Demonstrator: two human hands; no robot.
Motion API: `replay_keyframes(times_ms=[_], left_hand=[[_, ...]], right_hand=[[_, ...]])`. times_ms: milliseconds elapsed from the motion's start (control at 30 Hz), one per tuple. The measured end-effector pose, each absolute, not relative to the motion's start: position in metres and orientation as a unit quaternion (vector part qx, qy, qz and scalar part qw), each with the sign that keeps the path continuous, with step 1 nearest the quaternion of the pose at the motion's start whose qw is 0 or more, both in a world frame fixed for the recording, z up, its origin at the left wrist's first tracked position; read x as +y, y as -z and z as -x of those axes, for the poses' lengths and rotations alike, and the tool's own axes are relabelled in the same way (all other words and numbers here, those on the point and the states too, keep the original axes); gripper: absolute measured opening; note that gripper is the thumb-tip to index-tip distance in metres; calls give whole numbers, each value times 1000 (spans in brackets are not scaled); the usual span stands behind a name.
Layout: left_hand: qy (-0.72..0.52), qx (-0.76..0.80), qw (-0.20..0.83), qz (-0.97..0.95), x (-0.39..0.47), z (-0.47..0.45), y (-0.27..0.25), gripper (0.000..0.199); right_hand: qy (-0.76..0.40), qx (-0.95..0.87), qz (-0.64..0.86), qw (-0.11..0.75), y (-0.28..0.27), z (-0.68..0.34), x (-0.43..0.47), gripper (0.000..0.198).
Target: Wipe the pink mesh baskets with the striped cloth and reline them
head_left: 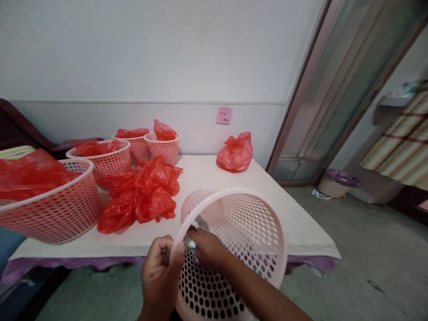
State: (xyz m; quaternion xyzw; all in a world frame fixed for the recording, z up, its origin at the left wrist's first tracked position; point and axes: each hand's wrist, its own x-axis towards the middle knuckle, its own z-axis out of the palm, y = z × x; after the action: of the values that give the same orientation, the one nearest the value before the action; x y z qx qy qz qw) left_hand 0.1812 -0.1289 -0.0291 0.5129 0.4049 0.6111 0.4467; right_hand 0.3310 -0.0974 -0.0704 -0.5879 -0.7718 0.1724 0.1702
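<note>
A pale pink perforated plastic basket (254,209) is tipped on its side, its round mouth facing me at the front edge of the white-covered table. My left hand (162,272) is closed on the left part of its rim, thumb over the edge. My right hand (209,247) reaches inside the basket, fingers pressed together around a whitish, crumpled-looking piece (200,223) near the inner wall. What exactly that piece is I cannot make out, as the fingers cover part of it.
Several baskets with red plastic bags stand at the left, such as the large basket (56,214). Loose red bags (147,191) lie beside them. One tied red bag (236,154) sits at the back, below a pink note (224,115). A lined bin (336,183) stands on the floor.
</note>
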Motion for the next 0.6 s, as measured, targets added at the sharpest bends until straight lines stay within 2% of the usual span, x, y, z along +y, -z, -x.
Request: replay_keyframes(times_ms=[67, 200, 267, 367, 433, 600], left_hand=[[-617, 413, 423, -519, -125, -176, 30, 27], [-608, 410, 396, -553, -122, -174, 31, 25], [-602, 405, 387, -568, -121, -175, 29, 24], [-596, 411, 390, -568, -118, -176, 24, 24], [-592, 430, 393, -557, -115, -175, 21, 25], [-584, 467, 393, -534, -107, -175, 23, 27]], right_hand=[[-131, -774, 611, 99, 76, -338, -99, 29], [-128, -764, 624, 104, 75, -343, -100, 27], [-153, -767, 607, 141, 70, -336, -105, 25], [-221, -765, 550, 251, 58, -326, -122, 19], [-245, -773, 521, 265, 50, -327, -136, 20], [-121, -789, 603, 5, 34, -347, -163, 21]])
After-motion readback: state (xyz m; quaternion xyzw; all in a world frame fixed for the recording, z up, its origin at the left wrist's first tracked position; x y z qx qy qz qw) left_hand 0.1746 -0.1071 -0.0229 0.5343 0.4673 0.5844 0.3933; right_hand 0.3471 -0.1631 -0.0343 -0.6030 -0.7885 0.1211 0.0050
